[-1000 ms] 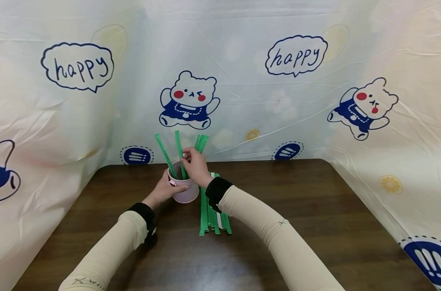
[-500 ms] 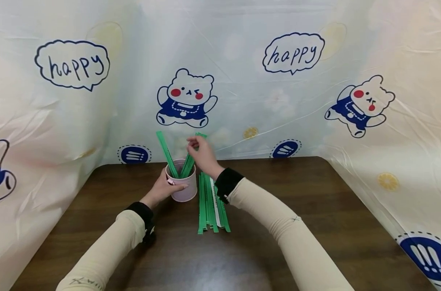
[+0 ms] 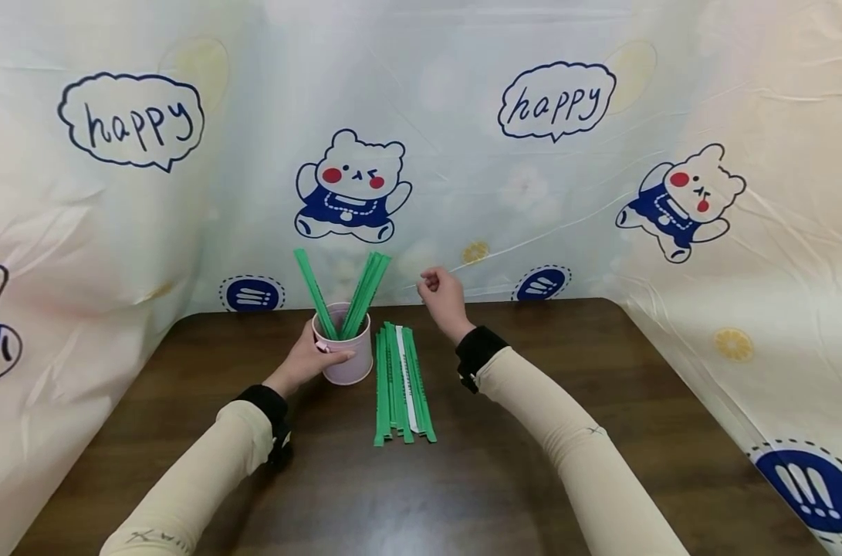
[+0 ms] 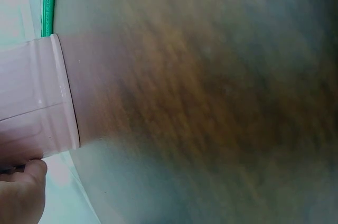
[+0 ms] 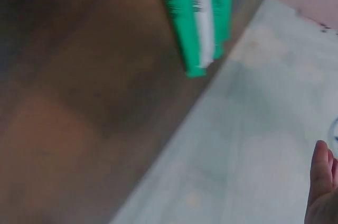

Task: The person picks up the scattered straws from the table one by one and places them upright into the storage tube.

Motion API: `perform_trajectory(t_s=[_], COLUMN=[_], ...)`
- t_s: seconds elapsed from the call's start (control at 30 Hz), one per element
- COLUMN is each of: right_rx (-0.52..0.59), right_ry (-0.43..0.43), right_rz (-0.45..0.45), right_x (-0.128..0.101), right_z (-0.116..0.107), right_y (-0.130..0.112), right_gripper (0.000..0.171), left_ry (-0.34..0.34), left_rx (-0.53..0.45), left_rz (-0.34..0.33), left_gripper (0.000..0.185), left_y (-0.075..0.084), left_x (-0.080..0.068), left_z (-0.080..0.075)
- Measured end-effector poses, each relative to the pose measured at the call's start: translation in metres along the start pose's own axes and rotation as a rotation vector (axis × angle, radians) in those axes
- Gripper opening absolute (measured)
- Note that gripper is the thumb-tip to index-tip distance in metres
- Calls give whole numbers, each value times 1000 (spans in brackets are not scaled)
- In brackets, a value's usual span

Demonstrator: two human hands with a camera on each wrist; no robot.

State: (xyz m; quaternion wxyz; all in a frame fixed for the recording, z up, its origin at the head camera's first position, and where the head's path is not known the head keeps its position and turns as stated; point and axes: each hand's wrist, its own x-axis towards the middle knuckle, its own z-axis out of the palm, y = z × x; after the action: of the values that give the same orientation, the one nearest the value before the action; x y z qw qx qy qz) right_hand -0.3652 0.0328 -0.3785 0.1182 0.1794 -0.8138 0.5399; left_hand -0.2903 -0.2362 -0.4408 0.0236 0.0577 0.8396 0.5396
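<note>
Nearest are the two light sleeves (image 3: pixel 177 479), each one ending in a black wristband (image 3: pixel 486 351), above the dark wooden table (image 3: pixel 421 506). A little farther lies a flat row of green strips (image 3: pixel 384 386) with printed letters, side by side, and among them one white strip (image 3: pixel 406 378). Just beside this row, on its left, is the pink cup (image 3: pixel 347 364), which appears upright on the table. The left hand (image 3: pixel 309 357) is clamped on its side, with the thumb across the front. Inside the cup, more strips (image 3: pixel 366 293) lean in two directions — a bunch to the right, a thinner group to the left. The right hand (image 3: pixel 444 300) hangs well apart from the cup, its fingers loosely bent and gripping nothing. Behind everything is a pale cloth (image 3: pixel 455 154) with printed bears (image 3: pixel 351 189).
</note>
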Motion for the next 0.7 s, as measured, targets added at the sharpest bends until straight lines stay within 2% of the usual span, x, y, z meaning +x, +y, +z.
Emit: perform_trajectory(t_s=[0.1,0.2,0.43,0.53,0.7], right_rx=[-38,-80,-153,-182,-214], right_ry=[-11,-65,-323,-401,-419], right_rz=[49,98,289,345,379], right_x=[-5,-8,-23,-29,-37], right_z=[4,8,17,21,28], right_y=[17,27,36,40,47], right_gripper=[25,24,29,29,27], left_ry=[-6,2,7,6,8], left_rx=[14,16,1,12,13], left_rz=[0,-9,-20,-28,-25], left_gripper=[102,103,102,103,102], left_y=[0,1,5,4,2], left_x=[-1,0,-1,-1,-2], left_z=[0,0,-2,-2,0])
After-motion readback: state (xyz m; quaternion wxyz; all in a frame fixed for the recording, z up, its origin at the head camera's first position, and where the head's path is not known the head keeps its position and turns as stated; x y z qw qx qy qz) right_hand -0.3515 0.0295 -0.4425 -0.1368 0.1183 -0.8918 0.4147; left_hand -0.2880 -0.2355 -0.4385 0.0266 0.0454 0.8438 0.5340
